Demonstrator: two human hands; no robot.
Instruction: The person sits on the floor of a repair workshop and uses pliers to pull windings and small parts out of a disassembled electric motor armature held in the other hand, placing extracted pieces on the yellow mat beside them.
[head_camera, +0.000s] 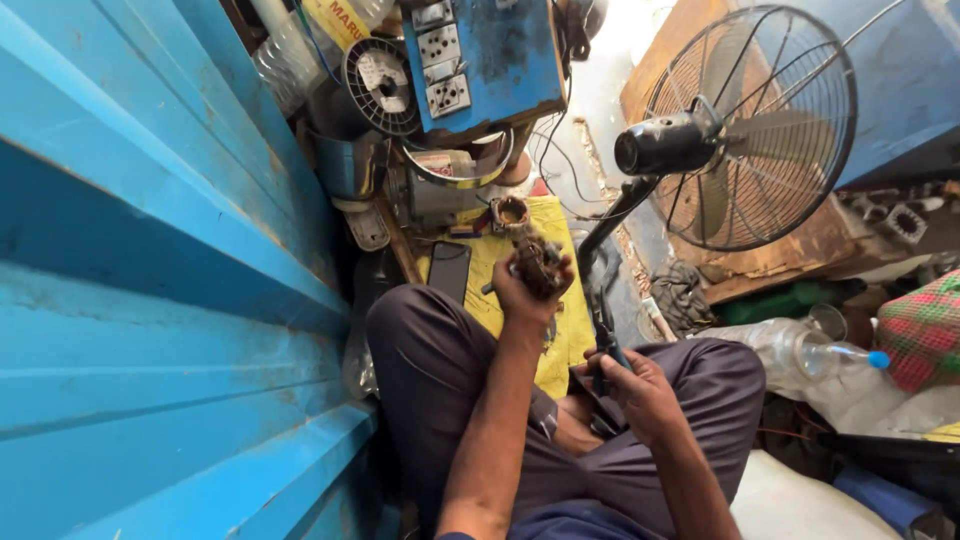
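Here left hand fingers grip rusty motor part; right hand fingers clasp pliers; yellow mat below.

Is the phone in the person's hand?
No, the black phone lies on the yellow board, while the left hand holds a rusty motor part and the right hand grips pliers.
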